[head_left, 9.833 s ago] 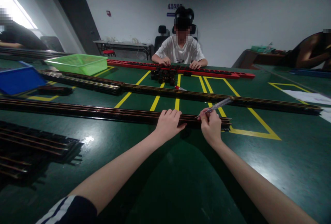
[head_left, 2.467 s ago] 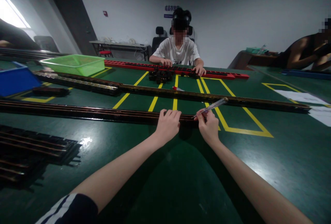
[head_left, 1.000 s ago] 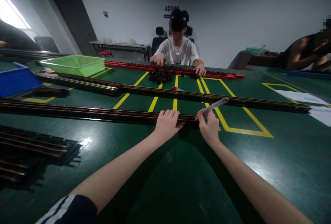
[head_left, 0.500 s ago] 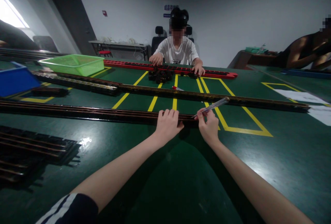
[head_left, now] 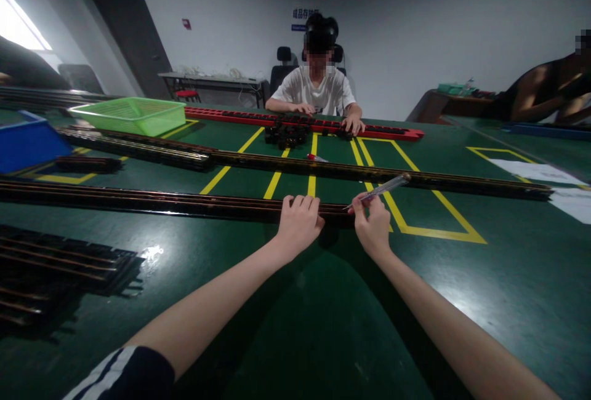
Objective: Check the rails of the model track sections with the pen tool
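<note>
A long black rail (head_left: 184, 203) with copper-coloured strips runs across the near part of the table, ending just under my hands. My left hand (head_left: 300, 228) is closed over the rail near its right end, fingers curled on the far edge and thumb on the near side. Just to the right, my right hand (head_left: 373, 221) pinches a slim screwdriver with a clear handle (head_left: 390, 184). Its thin tip points down and left, at the rail; whether it touches the strips I cannot tell.
Beyond lies a second long rail (head_left: 392, 177), with a red-capped pen-like item (head_left: 316, 158). A green basket (head_left: 133, 116) and blue bin (head_left: 30, 141) stand left; more strips (head_left: 69, 258) lie near left. A co-worker (head_left: 318, 86) sits opposite at a red fixture (head_left: 392, 134).
My hands and the screwdriver stay almost still; my left thumb has drawn in slightly against the rail. Across the table, one of the co-worker's hands has shifted toward the middle of the red fixture.
</note>
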Available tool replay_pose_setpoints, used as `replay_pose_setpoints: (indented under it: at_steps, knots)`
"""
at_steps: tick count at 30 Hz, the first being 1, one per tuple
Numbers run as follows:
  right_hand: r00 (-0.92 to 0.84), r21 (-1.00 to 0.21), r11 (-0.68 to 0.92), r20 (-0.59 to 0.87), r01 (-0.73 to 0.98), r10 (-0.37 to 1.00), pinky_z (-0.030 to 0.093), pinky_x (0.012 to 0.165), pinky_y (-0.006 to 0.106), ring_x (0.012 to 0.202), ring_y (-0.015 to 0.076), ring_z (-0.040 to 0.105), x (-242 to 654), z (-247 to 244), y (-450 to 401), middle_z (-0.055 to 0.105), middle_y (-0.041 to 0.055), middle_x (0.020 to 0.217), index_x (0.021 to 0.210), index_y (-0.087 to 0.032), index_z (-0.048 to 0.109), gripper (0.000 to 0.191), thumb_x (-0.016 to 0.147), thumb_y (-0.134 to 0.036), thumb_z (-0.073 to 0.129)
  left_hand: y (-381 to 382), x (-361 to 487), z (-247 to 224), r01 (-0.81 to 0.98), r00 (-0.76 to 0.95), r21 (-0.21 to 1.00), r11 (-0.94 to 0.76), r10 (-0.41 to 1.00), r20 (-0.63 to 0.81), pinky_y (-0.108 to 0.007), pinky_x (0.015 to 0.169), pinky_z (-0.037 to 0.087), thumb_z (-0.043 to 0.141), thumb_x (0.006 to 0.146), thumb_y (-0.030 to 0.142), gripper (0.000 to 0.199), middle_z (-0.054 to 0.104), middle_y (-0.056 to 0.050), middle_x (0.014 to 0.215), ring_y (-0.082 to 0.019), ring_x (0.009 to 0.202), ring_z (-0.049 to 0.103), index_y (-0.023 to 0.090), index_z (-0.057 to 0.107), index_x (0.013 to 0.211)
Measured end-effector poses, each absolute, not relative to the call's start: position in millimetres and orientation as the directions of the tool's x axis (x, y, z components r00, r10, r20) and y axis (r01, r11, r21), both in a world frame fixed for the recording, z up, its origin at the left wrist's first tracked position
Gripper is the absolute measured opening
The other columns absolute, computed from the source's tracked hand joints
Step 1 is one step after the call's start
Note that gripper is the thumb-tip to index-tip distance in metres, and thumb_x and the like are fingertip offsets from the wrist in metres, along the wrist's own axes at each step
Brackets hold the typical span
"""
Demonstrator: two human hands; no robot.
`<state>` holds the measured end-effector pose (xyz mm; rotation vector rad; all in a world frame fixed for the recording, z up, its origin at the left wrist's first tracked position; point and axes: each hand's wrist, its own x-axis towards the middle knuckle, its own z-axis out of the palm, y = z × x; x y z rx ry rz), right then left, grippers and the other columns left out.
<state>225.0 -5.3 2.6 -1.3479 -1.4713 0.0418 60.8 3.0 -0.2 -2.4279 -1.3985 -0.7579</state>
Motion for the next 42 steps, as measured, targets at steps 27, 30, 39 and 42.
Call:
replay_pose_setpoints:
  at_steps: [27, 30, 39, 42]
  knots:
    - [0.250, -0.688, 0.346, 0.610, 0.639, 0.752, 0.042, 0.064, 0.037, 0.061, 0.0224, 0.057, 227.2, 3.9, -4.1, 0.059, 0.0029, 0.061, 0.077, -0.021, 0.048, 0.014, 0.083, -0.034, 0.046, 5.1, 55.0, 3.1, 0.820, 0.444, 0.091, -0.565, 0.729, 0.522, -0.039, 0.089, 0.039, 0.042, 0.087, 0.026, 0.026, 0.066, -0.007, 0.103, -0.020, 0.096, 0.058, 0.015, 0.061, 0.102]
    - [0.251, -0.695, 0.342, 0.602, 0.632, 0.758, 0.042, 0.063, 0.037, 0.061, 0.0219, 0.056, 227.4, 3.5, -3.8, 0.059, 0.0025, 0.061, 0.077, -0.021, 0.049, 0.015, 0.084, -0.034, 0.047, 4.9, 55.1, 3.3, 0.820, 0.441, 0.097, -0.564, 0.730, 0.522, -0.039, 0.089, 0.039, 0.042, 0.087, 0.026, 0.026, 0.066, -0.007, 0.103, -0.020, 0.095, 0.058, 0.016, 0.061, 0.102]
    - [0.239, -0.700, 0.344, 0.592, 0.625, 0.770, 0.043, 0.062, 0.036, 0.062, 0.0212, 0.056, 227.9, 2.6, -4.0, 0.058, 0.0030, 0.063, 0.078, -0.021, 0.049, 0.017, 0.085, -0.036, 0.046, 4.7, 54.9, 3.8, 0.816, 0.443, 0.108, -0.568, 0.735, 0.514, -0.039, 0.090, 0.040, 0.043, 0.088, 0.028, 0.026, 0.066, -0.007, 0.104, -0.020, 0.097, 0.058, 0.016, 0.062, 0.101]
    - [0.232, -0.695, 0.350, 0.597, 0.628, 0.768, 0.043, 0.061, 0.036, 0.061, 0.0208, 0.056, 228.3, 2.3, -3.9, 0.058, 0.0027, 0.063, 0.078, -0.021, 0.049, 0.016, 0.085, -0.036, 0.046, 5.0, 54.9, 3.0, 0.816, 0.439, 0.115, -0.566, 0.737, 0.513, -0.040, 0.090, 0.040, 0.043, 0.087, 0.027, 0.026, 0.066, -0.007, 0.105, -0.020, 0.097, 0.058, 0.016, 0.061, 0.103]
